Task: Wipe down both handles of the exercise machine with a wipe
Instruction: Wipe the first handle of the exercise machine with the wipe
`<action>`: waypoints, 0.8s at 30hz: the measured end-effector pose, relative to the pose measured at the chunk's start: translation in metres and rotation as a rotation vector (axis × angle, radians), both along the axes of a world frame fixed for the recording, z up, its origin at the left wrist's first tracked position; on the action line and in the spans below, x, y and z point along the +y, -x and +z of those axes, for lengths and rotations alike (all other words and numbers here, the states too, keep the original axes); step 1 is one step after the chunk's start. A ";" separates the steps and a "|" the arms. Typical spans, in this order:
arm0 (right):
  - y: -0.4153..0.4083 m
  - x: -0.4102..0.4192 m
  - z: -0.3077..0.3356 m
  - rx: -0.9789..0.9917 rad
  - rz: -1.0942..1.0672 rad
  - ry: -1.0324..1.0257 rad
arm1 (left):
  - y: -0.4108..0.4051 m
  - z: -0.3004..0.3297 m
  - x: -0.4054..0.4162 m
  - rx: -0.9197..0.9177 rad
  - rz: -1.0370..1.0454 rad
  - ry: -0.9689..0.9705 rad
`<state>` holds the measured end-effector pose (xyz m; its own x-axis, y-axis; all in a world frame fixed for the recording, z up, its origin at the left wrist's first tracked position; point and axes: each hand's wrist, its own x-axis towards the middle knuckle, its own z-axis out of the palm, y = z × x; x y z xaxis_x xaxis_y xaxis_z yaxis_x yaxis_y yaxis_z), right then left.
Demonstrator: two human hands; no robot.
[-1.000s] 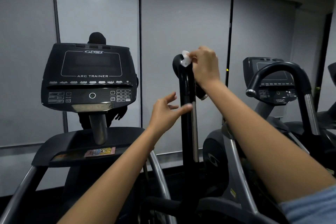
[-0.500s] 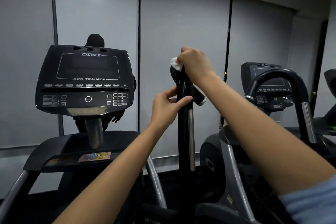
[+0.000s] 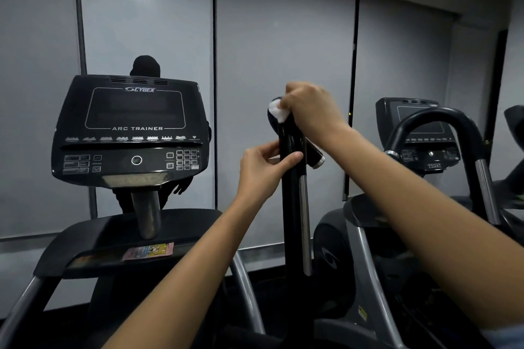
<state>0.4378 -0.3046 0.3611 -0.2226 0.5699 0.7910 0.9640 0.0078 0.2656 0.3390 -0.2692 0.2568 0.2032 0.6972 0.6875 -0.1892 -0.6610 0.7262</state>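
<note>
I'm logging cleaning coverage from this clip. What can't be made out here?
- Other handle: nowhere in the head view, so its state is unknown.
- Handle top: covered by the right hand and wipe.
- Handle's far side: faces away.
- Console key labels: too small and dim.
- Left hand: its palm side faces away.

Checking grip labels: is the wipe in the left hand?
No, the right hand presses the wipe on the handle top; the left hand only pinches the handle lower down.

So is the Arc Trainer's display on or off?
Off: the Cybex console screen is dark, showing no lit figures.
</note>
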 end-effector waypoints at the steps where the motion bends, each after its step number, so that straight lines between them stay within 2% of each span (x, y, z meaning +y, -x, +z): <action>1: 0.000 0.011 0.013 0.015 -0.015 0.015 | -0.001 -0.001 0.001 -0.011 -0.012 0.009; 5: 0.003 0.025 0.030 0.082 0.021 0.056 | 0.000 0.000 0.003 -0.005 -0.026 0.012; 11: -0.007 -0.015 -0.017 0.035 0.164 -0.061 | 0.002 0.001 0.004 0.007 -0.042 0.005; 14: -0.006 -0.002 0.001 0.000 0.121 -0.027 | 0.002 0.001 0.003 -0.006 -0.043 0.013; 20: 0.001 0.039 0.051 0.146 0.074 0.151 | 0.003 0.000 0.003 -0.007 -0.067 0.015; 24: -0.001 0.032 0.042 0.141 0.090 0.096 | 0.005 0.002 0.004 0.015 -0.066 0.018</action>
